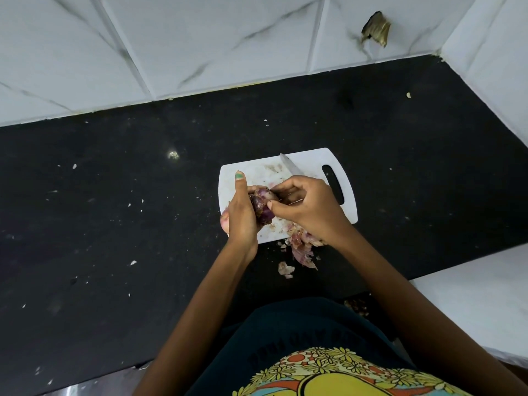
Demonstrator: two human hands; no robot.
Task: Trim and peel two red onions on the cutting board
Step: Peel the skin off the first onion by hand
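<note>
A red onion [262, 206] with purple flesh and torn dry skin is held over the white cutting board [308, 164]. My left hand [241, 215] grips it from the left, thumb pointing up. My right hand [308, 207] pinches the onion's skin from the right with thumb and fingertips. A knife [290, 164] lies on the board behind my right hand, its handle hidden. A second pale onion [224, 222] peeks out under my left hand at the board's left edge. Peeled skins [301, 247] lie at the board's near edge.
The board sits on a black counter [114, 210] speckled with small scraps. White marble-look tiles [200, 38] form the back wall, with a broken hole [375, 28] at upper right. A white surface [480, 304] lies at the right.
</note>
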